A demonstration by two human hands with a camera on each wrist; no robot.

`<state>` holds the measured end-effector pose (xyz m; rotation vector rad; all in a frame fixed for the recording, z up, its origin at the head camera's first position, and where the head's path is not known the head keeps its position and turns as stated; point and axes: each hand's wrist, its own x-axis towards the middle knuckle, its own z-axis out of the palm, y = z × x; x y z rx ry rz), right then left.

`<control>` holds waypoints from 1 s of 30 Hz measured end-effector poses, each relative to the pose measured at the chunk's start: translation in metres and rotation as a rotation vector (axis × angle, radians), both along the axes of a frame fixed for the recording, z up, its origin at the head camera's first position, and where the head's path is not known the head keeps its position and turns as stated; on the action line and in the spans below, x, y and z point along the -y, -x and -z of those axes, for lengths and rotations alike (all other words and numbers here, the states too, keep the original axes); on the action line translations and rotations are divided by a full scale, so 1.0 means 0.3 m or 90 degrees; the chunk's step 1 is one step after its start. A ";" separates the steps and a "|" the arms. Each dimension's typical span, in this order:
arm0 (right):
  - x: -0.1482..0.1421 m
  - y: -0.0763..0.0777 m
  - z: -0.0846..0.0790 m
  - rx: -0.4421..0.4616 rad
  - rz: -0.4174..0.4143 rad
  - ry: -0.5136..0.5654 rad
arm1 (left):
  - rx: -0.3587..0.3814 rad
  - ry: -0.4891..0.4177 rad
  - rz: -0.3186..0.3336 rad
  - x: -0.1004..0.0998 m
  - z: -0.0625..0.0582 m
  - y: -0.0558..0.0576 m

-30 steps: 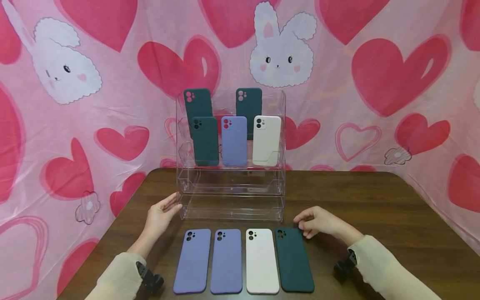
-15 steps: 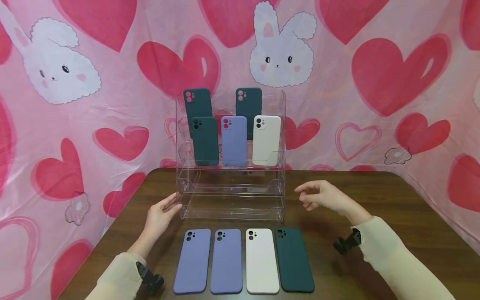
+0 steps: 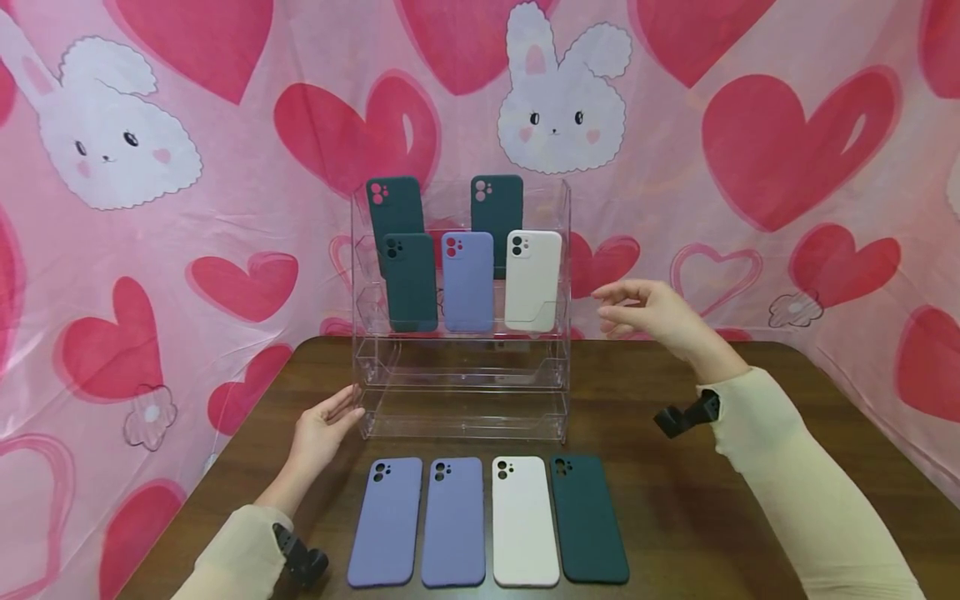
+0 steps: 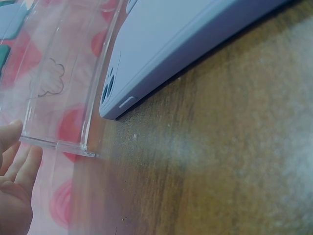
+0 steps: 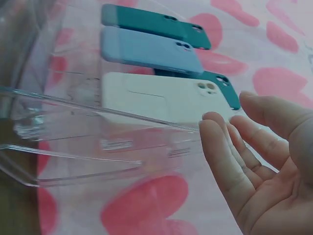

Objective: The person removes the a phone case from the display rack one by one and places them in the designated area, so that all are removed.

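A clear plastic tiered display stand (image 3: 463,428) stands on the table. My left hand (image 3: 318,433) pinches its lower left side panel, thumb on the inner side and straight fingers outside (image 4: 29,166). To the right of the stand, my right hand (image 3: 651,315) is raised in the air, fingers loosely bent with nothing in them; in the right wrist view its fingertips are near the stand's side edge. One tier holds a dark green phone case (image 3: 411,283), a lavender phone case (image 3: 468,283) and a white phone case (image 3: 532,279). Dark green phone cases (image 3: 393,204) (image 3: 498,208) stand above.
Flat in a row before the stand lie two lavender phone cases (image 3: 385,525) (image 3: 453,525), a white phone case (image 3: 525,525) and a dark green phone case (image 3: 590,525). Behind the brown wooden table (image 3: 720,417) hangs a pink heart-patterned cloth (image 3: 825,50).
My right hand has risen from beside the top of the dark green case on the table to the height of the stand's middle tier. The left hand stays on the stand.
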<state>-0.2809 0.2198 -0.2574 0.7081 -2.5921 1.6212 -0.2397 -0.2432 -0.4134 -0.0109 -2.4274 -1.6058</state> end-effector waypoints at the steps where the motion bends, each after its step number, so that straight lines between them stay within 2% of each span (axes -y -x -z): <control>1: 0.002 0.006 -0.014 -0.008 0.006 0.003 | -0.001 -0.001 0.000 0.000 0.000 -0.001; 11: 0.024 0.080 -0.123 -0.036 0.058 0.085 | -0.001 -0.009 -0.007 -0.005 0.004 0.000; 16: 0.039 0.111 -0.161 -0.044 0.075 0.055 | 0.002 -0.011 -0.008 -0.006 0.003 -0.004; 20: 0.059 0.132 -0.176 -0.050 0.088 0.023 | 0.003 -0.010 -0.007 -0.006 0.003 -0.004; 30: 0.131 0.179 -0.181 -0.047 0.083 0.034 | -0.008 -0.011 -0.001 -0.005 0.003 -0.003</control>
